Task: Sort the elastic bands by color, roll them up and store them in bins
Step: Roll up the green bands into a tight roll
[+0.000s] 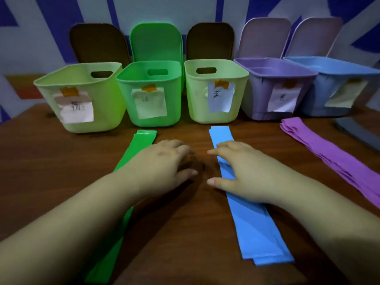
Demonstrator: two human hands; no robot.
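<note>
Left hand (162,161) over green band (141,138) — right hand (238,167) on blue band (253,227)

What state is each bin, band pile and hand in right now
Five bins: upright, lids off, each with a paper label.
Green bands: flat, unrolled.
Blue bands: stacked flat, unrolled.
Purple bands: stacked flat, unrolled.
Left hand: open, over the green bands.
Right hand: open, resting on the blue bands.

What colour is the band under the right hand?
Blue band, in the head view.
</note>
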